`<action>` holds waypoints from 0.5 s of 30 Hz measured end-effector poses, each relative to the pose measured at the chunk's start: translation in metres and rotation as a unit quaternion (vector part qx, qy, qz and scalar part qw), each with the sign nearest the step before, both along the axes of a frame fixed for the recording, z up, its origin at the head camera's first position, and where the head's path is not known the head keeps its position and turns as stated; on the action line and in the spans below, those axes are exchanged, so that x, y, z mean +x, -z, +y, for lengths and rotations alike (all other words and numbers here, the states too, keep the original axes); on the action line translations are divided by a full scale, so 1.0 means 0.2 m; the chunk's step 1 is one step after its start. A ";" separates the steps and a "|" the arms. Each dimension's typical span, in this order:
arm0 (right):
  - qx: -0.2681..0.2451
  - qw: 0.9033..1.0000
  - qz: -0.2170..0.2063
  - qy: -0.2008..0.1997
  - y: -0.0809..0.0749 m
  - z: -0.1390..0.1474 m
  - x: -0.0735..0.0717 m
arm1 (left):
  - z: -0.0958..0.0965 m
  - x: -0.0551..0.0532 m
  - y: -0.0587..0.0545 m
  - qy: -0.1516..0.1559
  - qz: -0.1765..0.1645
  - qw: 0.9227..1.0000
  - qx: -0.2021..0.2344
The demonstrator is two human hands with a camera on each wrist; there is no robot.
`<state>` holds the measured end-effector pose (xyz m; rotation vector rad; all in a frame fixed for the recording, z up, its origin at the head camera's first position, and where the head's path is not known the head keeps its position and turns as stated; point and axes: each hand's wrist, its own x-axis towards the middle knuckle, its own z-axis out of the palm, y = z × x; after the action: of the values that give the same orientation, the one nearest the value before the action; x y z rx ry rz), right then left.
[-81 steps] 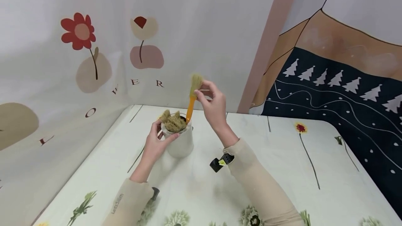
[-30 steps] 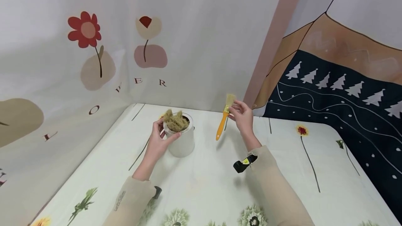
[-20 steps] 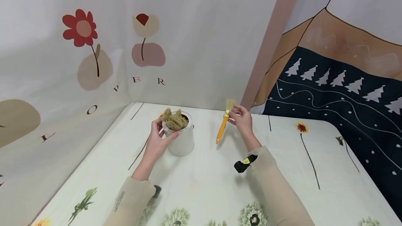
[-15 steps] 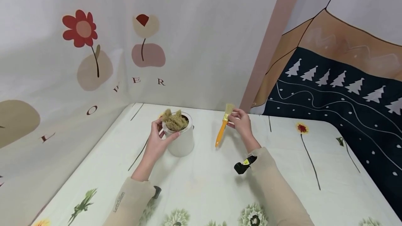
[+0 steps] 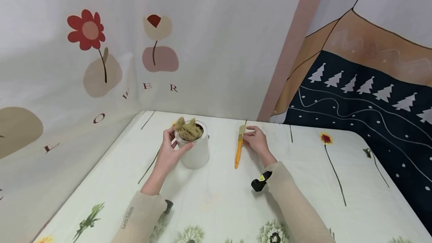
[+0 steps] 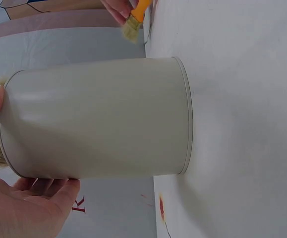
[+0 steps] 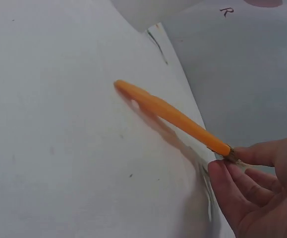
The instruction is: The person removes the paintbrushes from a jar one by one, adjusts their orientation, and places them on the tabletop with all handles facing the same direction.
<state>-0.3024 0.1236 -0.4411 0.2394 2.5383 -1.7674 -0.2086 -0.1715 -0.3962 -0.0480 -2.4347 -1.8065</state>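
A whitish metal can [image 5: 195, 153] stands upright on the table, with tan bristle tufts [image 5: 189, 130] sticking out of its top. My left hand [image 5: 168, 156] grips it by the upper rim, thumb on the near edge and fingers round the left side. To the right of the can, my right hand [image 5: 257, 140] pinches a paintbrush [image 5: 239, 153] at its metal band. The brush has an orange handle and pale bristles, and its handle points toward me, close over the tabletop. In the right wrist view the orange handle [image 7: 173, 115] casts a shadow right beneath it.
The table wears a white cloth [image 5: 216, 205] printed with flowers. A pale curtain [image 5: 216, 48] rises right behind the far table edge, and a dark printed cloth [image 5: 357, 104] hangs at the right. Small black cameras are strapped to both wrists.
My right hand has drawn the paintbrush away from the can to the right, then lowered it to the tabletop. My left hand and the can have stayed in place.
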 end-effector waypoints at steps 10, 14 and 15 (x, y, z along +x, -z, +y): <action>0.020 1.000 -0.006 -0.011 0.03 0.00 0.00 | 0.00 0.00 -0.02 0.008 0.003 1.000 0.003; 0.028 0.999 -0.014 -0.010 0.03 0.00 0.01 | 0.00 0.01 -0.02 0.011 0.007 1.000 0.009; 0.029 0.999 -0.014 -0.010 0.04 0.00 0.01 | 0.00 0.01 -0.02 0.012 0.006 1.000 0.010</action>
<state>-0.3000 0.1229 -0.4483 0.2379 2.5648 -1.6731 -0.2064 -0.1712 -0.3930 -0.0868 -2.4178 -1.8334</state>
